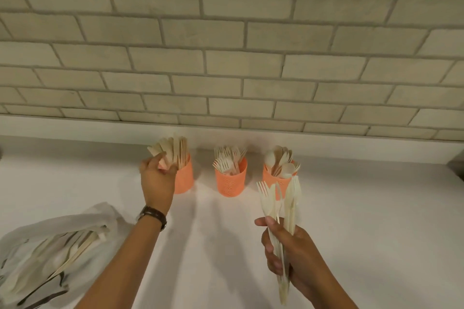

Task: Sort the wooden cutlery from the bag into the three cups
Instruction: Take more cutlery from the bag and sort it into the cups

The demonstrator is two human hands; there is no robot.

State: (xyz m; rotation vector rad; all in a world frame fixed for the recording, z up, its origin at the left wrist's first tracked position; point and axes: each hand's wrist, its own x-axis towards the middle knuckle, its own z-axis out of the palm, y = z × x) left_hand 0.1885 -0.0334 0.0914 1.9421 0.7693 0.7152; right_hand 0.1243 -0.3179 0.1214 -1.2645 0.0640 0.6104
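Note:
Three orange cups stand in a row near the wall. The left cup [185, 178] is full of wooden knives, the middle cup [231, 182] holds forks, and the right cup [270, 178] holds spoons. My left hand [157, 178] is at the left cup's rim, its fingers closed on a wooden knife [154, 152] among the others. My right hand [288, 253] grips a bundle of mixed wooden cutlery [278, 206], with a fork and knives fanned upward, in front of the right cup. The white plastic bag [50, 246] lies at the lower left with more cutlery inside.
The white countertop [226, 246] runs to a pale brick wall [226, 45] behind the cups. A dark wristwatch [153, 214] is on my left wrist. A dark object edge shows at the far right [458, 168].

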